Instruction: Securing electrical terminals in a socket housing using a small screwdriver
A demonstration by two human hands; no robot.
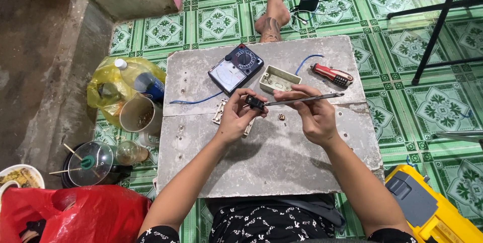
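Lit brightly and evenly from above, with colours strong and clear. Cast soft shadows of both forearms onto the grey slab (271,157), falling toward the viewer and slightly left. Showed mild glare on the glass pot lid (90,163) and the glossy green floor tiles (407,107). Bent straight lines outward near the edges, as a wide lens does. Stayed sharp in the middle, a little softer at the corners; dimmer over the bare concrete (35,46) at left.

A rough grey slab serves as the table (271,157). On it lie an analog multimeter (235,68), a cream electrical box (279,79), a red-handled screwdriver (332,75), a blue wire (196,101), a beige switch plate (221,112) and a small brass screw (282,117).
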